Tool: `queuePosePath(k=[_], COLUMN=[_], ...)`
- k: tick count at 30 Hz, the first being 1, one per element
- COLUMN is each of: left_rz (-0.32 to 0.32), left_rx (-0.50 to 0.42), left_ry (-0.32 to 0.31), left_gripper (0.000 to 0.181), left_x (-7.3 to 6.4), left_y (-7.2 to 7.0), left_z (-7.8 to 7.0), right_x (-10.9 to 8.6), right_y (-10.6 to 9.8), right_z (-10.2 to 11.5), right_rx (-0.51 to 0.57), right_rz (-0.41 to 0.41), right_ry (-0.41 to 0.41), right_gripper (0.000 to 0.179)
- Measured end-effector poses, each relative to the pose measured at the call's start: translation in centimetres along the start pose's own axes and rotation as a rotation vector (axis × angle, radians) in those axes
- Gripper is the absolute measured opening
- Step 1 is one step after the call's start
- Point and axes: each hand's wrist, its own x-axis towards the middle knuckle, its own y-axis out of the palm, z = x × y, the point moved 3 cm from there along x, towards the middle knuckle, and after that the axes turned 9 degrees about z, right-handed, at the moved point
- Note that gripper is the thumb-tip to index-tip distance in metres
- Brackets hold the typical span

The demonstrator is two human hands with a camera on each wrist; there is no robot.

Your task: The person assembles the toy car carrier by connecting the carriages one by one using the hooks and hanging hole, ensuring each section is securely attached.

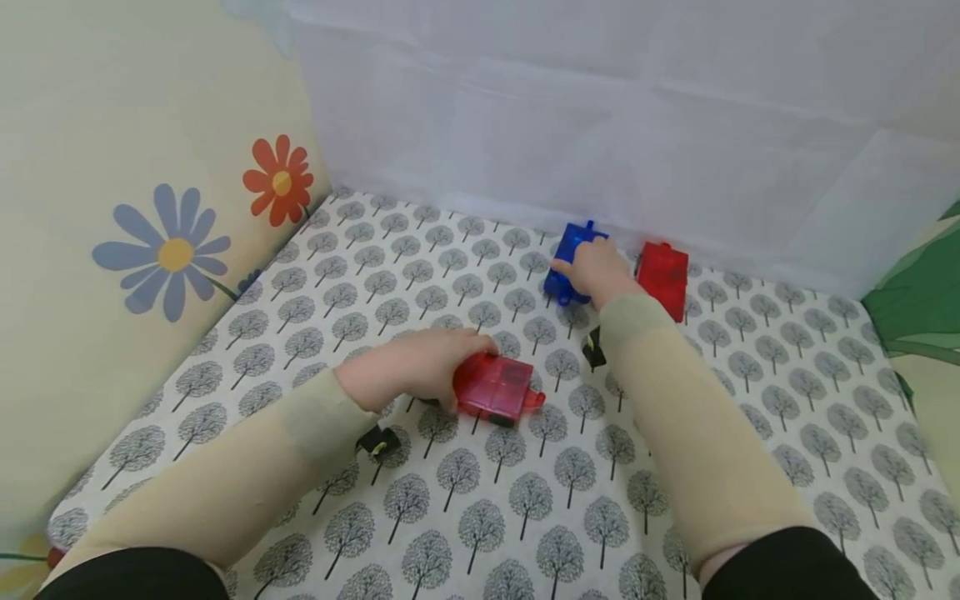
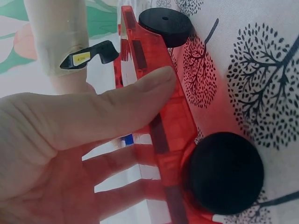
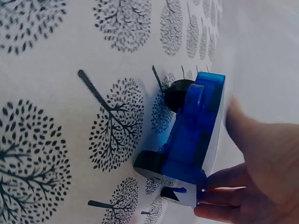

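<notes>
While the head view takes in both arms, the left hand (image 1: 431, 362) sits near the middle of the frame, clamped on a see-through red wheeled block (image 1: 498, 385), whose small red tab points right. Above and right of centre, the right hand (image 1: 596, 271) lies over a blue wheeled block (image 1: 567, 246), the thumb toward its left side. A second red block (image 1: 662, 279) rests just right of that hand, near the foot of a white sheet (image 1: 600, 108). Tree-print cloth (image 1: 480, 517) spreads beneath everything (blue and red flowers (image 1: 175, 254) decorate the wall at upper left).

From the left wrist, the red block fills the centre, standing steeply in the frame. The left thumb (image 2: 140, 95) presses its near side, and the fingers show through the red plastic behind. Two black wheels (image 2: 226, 175) sit along its right side, one at the top, one at lower right.

In the right wrist view, the blue block slants right of centre, black wheels toward the cloth. The thumb is by its upper right edge and the fingers are at its lower end; whether they grip it, I cannot tell.
</notes>
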Motion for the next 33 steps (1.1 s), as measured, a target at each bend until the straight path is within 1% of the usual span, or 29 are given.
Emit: queuePosePath(k=[4, 6, 8, 11, 14, 16, 18, 21, 24, 27, 29, 33], left_rz=[0.006, 0.008, 0.008, 0.010, 0.010, 0.010, 0.010, 0.014, 0.016, 0.013, 0.010, 0.007], left_rx=[0.007, 0.004, 0.005, -0.003, -0.004, -0.008, -0.009, -0.011, -0.003, 0.006, 0.017, 0.017], left_ry=[0.002, 0.005, 0.002, 0.000, 0.000, 0.002, 0.006, 0.009, 0.015, 0.022, 0.023, 0.025], left_gripper=[0.091, 0.089, 0.088, 0.088, 0.087, 0.087, 0.087, 0.086, 0.086, 0.086, 0.087, 0.087], left_x=[-0.1, -0.1, -0.1, -0.1, 0.0, 0.0, 0.0, 0.0, 0.2, 0.2, 0.3, 0.3], left_y=[-0.1, -0.2, -0.2, -0.2, -0.3, -0.3, -0.3, -0.2, 0.0, 0.1, 0.1, 0.0], left_z=[-0.3, -0.3, -0.2, -0.2, -0.2, -0.2, -0.2, -0.2, -0.2, -0.3, -0.3, -0.4], right_x=[0.2, 0.3, 0.3, 0.5, 0.5, 0.4, 0.3, 0.3, 0.4, 0.4, 0.4, 0.3], right_y=[-0.7, -1.1, -1.4, -1.7, -1.8, -1.7, -1.4, -0.8, -0.2, 0.1, 0.2, 0.2], right_z=[-0.4, -0.7, -1.1, -1.6, -2.0, -2.2, -2.2, -2.0, -2.0, -2.1, -2.1, -2.1], right_rx=[-0.012, 0.014, 0.057, 0.134, 0.142, 0.121, 0.064, -0.040, -0.137, -0.196, -0.229, -0.252], right_rz=[0.016, 0.035, 0.054, 0.071, 0.031, 0.011, 0.003, 0.040, 0.083, 0.109, 0.109, 0.100], right_ry=[-0.022, -0.035, -0.052, -0.057, -0.069, -0.089, -0.135, -0.219, -0.272, -0.285, -0.293, -0.311], right_gripper=[0.056, 0.045, 0.040, 0.045, 0.057, 0.070, 0.083, 0.097, 0.098, 0.095, 0.093, 0.089])
